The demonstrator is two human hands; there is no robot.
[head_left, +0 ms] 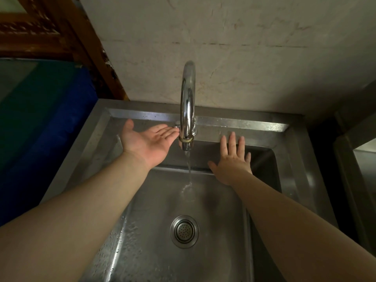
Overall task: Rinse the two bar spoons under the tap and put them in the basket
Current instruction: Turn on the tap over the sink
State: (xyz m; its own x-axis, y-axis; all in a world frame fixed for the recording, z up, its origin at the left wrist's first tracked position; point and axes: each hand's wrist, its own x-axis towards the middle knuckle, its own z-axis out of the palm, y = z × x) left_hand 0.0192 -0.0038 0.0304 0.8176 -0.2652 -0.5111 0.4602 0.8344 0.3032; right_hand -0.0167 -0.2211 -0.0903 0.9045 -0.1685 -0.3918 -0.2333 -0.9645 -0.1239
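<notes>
A chrome gooseneck tap point(188, 102) arches over a steel sink point(240, 127), and a thin stream of water point(189, 167) falls from its spout into the basin. My left hand point(149, 140) is palm up with fingers apart, its fingertips touching the small tap lever point(176, 126) left of the spout. My right hand point(232, 159) hovers palm down to the right of the stream, fingers spread, holding nothing. No bar spoons and no basket are in view.
A round drain strainer point(184, 231) sits in the wet basin floor. A blue and green container point(40, 123) stands left of the sink, under a dark wooden frame point(61, 33). A marble wall point(244, 47) rises behind, and another steel unit point(358, 159) stands at the right.
</notes>
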